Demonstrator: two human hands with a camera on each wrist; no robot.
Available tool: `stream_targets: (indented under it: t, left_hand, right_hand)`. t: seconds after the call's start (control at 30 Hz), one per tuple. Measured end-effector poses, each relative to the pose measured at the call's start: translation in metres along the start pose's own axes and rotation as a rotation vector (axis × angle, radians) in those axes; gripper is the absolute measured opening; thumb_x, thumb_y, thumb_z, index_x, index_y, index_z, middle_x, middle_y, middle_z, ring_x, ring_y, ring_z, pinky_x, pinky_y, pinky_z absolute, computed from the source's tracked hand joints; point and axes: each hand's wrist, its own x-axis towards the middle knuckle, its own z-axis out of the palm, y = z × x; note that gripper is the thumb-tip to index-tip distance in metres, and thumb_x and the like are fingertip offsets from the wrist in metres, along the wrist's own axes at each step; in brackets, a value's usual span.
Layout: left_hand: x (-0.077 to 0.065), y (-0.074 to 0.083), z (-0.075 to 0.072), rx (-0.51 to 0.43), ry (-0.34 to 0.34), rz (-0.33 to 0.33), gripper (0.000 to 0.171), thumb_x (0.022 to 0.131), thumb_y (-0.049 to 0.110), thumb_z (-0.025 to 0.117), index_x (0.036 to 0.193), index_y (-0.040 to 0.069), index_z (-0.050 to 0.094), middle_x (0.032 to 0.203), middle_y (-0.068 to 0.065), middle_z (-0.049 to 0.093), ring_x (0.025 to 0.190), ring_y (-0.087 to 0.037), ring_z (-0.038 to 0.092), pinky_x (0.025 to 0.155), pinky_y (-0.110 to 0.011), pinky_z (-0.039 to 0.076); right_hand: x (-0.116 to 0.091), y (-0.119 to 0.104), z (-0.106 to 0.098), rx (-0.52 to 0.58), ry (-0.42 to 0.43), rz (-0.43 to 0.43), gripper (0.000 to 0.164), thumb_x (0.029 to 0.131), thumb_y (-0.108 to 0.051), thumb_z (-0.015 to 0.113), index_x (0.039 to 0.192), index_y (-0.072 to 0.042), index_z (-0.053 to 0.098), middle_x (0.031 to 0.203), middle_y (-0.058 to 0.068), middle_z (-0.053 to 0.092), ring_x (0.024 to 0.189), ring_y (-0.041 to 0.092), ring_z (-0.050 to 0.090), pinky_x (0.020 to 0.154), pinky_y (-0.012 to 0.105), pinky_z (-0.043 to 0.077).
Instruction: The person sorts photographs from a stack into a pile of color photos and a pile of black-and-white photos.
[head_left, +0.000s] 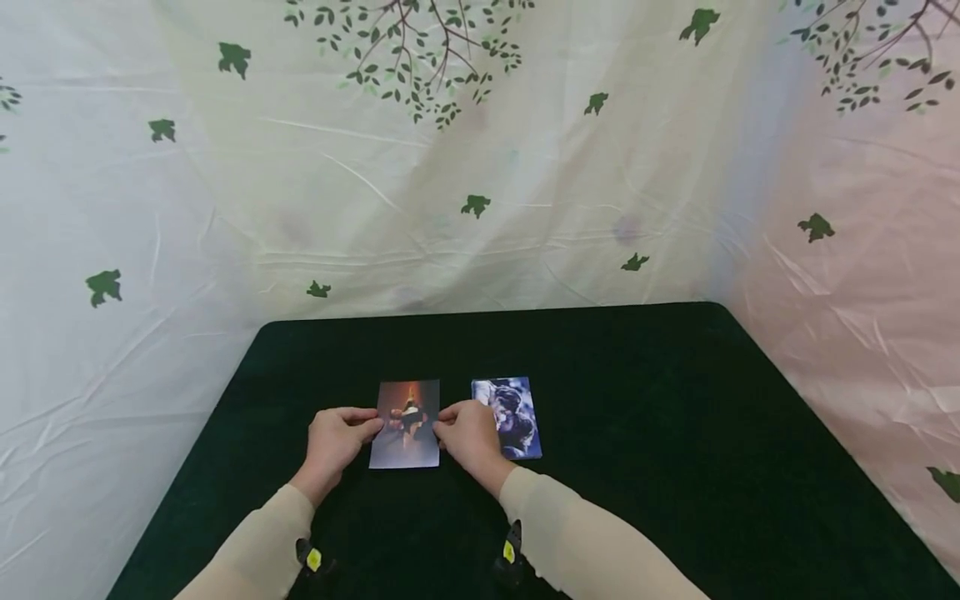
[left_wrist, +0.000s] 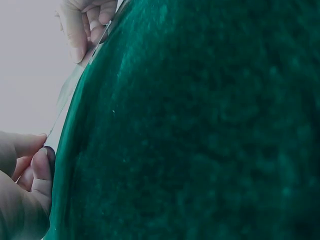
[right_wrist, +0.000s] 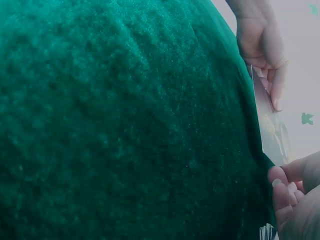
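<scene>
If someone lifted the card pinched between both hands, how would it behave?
The card looks thin in the wrist views, so it is probably light. Pinched at opposite edges by the left hand and right hand, it shows no obvious sag, suggesting some stiffness. Being flat, it seems unlikely to roll.

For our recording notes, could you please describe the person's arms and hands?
The left hand and right hand are ungloved. The left sleeve and right sleeve are long and plain cream. Along each sleeve's inner edge shows a small black device with a yellow patch.
</scene>
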Motion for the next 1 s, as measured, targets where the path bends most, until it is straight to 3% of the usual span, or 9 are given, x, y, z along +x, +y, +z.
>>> stream_targets:
  t: [0.57,1.0]
  left_hand:
    - [0.008,-0.014,0.0,-0.052,-0.025,-0.018,0.024,0.087,0.018,0.072,0.107,0.006,0.073,0.112,-0.012,0.065,0.089,-0.017,0.066,0.077,-0.034,0.055]
    - [0.009,-0.014,0.003,0.094,0.0,0.013,0.015,0.086,0.02,0.073,0.098,0.011,0.076,0.105,-0.006,0.069,0.09,-0.017,0.062,0.07,-0.033,0.051]
  right_hand:
    - [-0.001,0.002,0.006,-0.031,0.006,-0.035,0.011,0.085,-0.012,0.073,0.093,-0.006,0.075,0.076,0.001,0.069,0.053,0.004,0.061,0.05,0.022,0.05]
    - [-0.002,0.007,0.012,-0.05,0.071,-0.099,0.011,0.084,-0.013,0.073,0.093,-0.006,0.077,0.079,0.002,0.071,0.052,0.001,0.06,0.05,0.021,0.048]
